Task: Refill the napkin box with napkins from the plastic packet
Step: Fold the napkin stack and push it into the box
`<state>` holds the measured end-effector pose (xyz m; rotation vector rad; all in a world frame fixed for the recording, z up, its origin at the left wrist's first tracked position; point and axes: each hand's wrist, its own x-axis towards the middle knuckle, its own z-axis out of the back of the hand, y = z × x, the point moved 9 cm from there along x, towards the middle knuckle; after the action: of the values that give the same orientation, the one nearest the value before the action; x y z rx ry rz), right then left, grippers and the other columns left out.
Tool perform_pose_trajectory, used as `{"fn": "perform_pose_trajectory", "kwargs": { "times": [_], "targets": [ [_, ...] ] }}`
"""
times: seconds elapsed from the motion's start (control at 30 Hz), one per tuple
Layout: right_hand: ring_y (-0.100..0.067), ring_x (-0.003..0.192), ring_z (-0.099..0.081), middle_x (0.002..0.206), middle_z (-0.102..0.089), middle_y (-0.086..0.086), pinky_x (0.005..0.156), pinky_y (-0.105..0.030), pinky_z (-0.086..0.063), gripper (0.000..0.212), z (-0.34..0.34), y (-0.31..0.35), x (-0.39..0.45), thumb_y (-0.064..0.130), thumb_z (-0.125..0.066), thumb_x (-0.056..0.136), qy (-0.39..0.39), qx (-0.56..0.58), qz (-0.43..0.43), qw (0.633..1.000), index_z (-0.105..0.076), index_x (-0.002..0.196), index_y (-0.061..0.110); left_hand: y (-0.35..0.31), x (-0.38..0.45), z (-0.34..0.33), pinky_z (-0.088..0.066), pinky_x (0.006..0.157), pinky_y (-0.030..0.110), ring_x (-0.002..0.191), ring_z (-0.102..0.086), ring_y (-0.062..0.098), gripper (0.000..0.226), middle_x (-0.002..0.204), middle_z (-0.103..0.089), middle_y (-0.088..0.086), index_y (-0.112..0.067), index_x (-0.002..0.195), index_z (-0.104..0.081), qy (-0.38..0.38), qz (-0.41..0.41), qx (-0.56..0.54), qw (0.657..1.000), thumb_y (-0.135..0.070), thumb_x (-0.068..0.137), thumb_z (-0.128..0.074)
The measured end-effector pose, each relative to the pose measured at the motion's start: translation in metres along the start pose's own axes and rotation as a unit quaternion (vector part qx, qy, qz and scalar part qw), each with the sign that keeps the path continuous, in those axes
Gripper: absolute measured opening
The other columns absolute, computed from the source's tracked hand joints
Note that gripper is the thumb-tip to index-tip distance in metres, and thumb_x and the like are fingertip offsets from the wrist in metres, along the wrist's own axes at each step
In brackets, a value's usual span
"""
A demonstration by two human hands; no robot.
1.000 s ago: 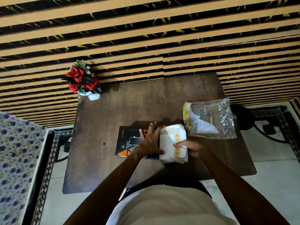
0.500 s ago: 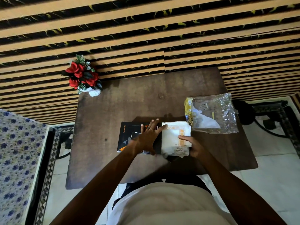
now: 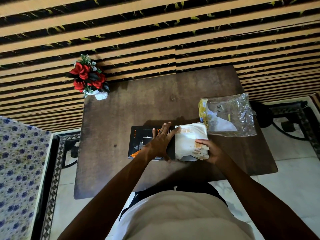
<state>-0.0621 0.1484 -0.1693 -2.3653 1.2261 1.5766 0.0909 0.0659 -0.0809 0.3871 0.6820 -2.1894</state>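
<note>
While the left hand (image 3: 160, 144) is lying flat with its fingers spread on the black napkin box (image 3: 138, 144), gripping nothing, the right hand (image 3: 210, 150) is grasping the near right corner of the white napkin stack (image 3: 189, 141), curling its fingers over the edge. The stack is sitting just right of the box, touching the box's right edge and the left hand's fingertips. Compared with a second ago, the stack is looking flatter and more spread out, with its orange-patterned band now showing at the far edge and at the corner under the right hand, where before the band was running across the rounded top of the bundle. The right hand is now sitting on the right side of the stack rather than at its near end. The left hand is staying in much the same place on the box. The clear plastic packet (image 3: 230, 116) is lying right of the box and farther back, just beyond the stack's far right corner, unchanged, as is the red flower pot (image 3: 90, 78) far behind the box to its left on the brown table (image 3: 121, 118).
</note>
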Motion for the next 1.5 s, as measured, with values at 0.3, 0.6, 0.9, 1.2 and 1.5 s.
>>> {"fn": "perform_pose_trajectory", "kwargs": {
  "times": [0.3,0.6,0.9,1.2,1.5],
  "targets": [
    [-0.022,0.087,-0.066,0.100,-0.068,-0.010,0.067,-0.032,-0.057,0.035,-0.010,-0.017,-0.002,0.004,-0.058,0.091,-0.032,-0.142,0.018,0.989,-0.054,0.125,0.006,0.003,0.000,-0.006,0.008,0.111,0.066,0.148,0.018,0.035,0.141,0.161,0.015,0.012,-0.026,0.153,0.004,0.004,0.000,-0.011,1.000,-0.036,0.051,-0.092],
    [-0.022,0.102,-0.055,0.129,-0.054,-0.015,0.080,-0.031,-0.047,0.059,0.011,0.034,-0.003,0.006,-0.071,0.082,-0.132,-0.359,0.091,0.919,-0.043,0.134,0.000,0.002,-0.001,-0.004,0.004,0.112,0.068,0.148,0.016,0.035,0.138,0.162,0.012,0.013,-0.027,0.153,-0.001,0.004,-0.003,-0.006,1.000,-0.038,0.050,-0.093],
    [-0.028,0.117,-0.057,0.133,-0.054,-0.009,0.093,-0.035,-0.046,0.068,0.024,0.051,-0.004,0.008,-0.076,0.078,-0.147,-0.346,0.121,0.919,-0.045,0.139,0.005,0.005,0.001,-0.005,-0.001,0.111,0.069,0.149,0.012,0.034,0.143,0.162,0.008,0.012,-0.030,0.153,0.000,-0.004,-0.001,0.000,1.000,-0.041,0.045,-0.094],
    [-0.021,0.072,-0.072,0.083,-0.075,-0.011,0.065,-0.033,-0.061,0.046,0.002,0.006,-0.002,0.011,-0.067,0.082,-0.032,-0.073,0.042,0.996,-0.054,0.123,-0.004,0.008,0.004,-0.005,0.005,0.113,0.070,0.149,0.011,0.032,0.124,0.163,0.005,0.007,-0.028,0.152,-0.007,-0.038,0.021,-0.082,0.996,-0.057,0.058,-0.083],
    [-0.020,0.106,-0.054,0.128,-0.056,-0.009,0.084,-0.027,-0.046,0.065,0.008,0.057,-0.019,-0.005,-0.075,0.076,-0.175,-0.362,0.185,0.897,-0.048,0.135,-0.001,0.007,0.007,-0.011,0.009,0.112,0.065,0.150,0.011,0.030,0.126,0.162,0.007,0.005,-0.026,0.152,-0.007,-0.044,0.026,-0.044,0.998,-0.053,0.057,-0.085]
  ]
}}
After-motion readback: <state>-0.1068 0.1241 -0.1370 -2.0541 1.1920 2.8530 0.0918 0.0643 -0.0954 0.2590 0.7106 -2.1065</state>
